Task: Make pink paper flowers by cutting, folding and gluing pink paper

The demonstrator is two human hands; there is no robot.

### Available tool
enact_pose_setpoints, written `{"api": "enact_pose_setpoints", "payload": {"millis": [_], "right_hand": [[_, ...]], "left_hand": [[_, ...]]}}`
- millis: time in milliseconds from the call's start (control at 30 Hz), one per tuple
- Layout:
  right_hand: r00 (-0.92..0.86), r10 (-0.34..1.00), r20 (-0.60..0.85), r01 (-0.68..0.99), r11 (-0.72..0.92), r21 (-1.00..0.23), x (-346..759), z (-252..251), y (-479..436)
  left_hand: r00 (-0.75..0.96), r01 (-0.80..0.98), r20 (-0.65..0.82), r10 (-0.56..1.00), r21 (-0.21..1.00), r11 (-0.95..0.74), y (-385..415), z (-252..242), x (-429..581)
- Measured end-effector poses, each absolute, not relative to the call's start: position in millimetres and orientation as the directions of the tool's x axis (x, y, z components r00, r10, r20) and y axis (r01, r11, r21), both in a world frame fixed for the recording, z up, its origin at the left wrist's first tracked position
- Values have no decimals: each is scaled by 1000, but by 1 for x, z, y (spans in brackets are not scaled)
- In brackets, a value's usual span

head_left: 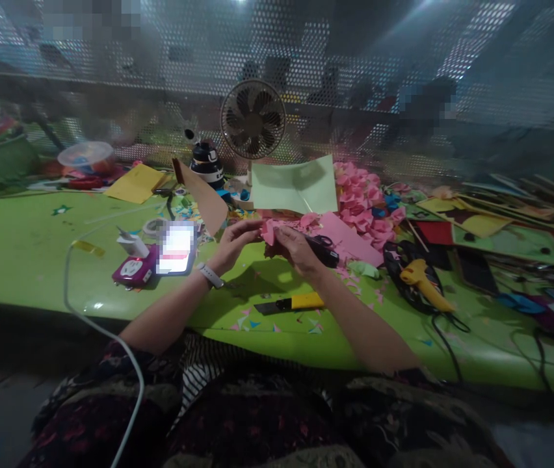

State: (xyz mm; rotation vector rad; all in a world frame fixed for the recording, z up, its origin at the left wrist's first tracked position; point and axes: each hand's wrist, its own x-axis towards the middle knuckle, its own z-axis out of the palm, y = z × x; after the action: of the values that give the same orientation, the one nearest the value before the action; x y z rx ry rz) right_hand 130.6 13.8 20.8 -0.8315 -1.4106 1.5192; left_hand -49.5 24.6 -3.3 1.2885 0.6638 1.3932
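Observation:
Between my hands, above the green table, is a small folded piece of pink paper [268,233]. My left hand [236,244] pinches its left side, and my right hand [297,249] grips it from the right. A pink sheet [348,238] and a heap of pink paper flowers [362,201] lie beyond my right hand. Black-handled scissors [324,248] rest just beside that hand, partly hidden. Nearer the table's front edge is a yellow cutter [306,301] with its dark blade pointing left, among small paper scraps.
On the left are a lit phone [177,248], a purple power adapter [134,268] and a white cable. A yellow glue gun [423,283] lies on the right. Behind stand a fan [253,119], a dark bottle [205,164] and a pale green sheet [294,185].

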Motion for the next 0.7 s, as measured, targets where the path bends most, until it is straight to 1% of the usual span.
{"api": "enact_pose_setpoints", "payload": {"millis": [500,600,700], "right_hand": [[-386,917,105,-204,26,-979,130,6,24],[-396,914,90,-172,23,-985,129,3,25],[-383,920,83,-82,55,-995,129,3,25]], "left_hand": [[229,-258,400,887,904,-341,20,0,-50],[181,-249,412,893,898,-363,21,-2,-47],[121,-207,422,898,896,-393,24,-5,-46]]}}
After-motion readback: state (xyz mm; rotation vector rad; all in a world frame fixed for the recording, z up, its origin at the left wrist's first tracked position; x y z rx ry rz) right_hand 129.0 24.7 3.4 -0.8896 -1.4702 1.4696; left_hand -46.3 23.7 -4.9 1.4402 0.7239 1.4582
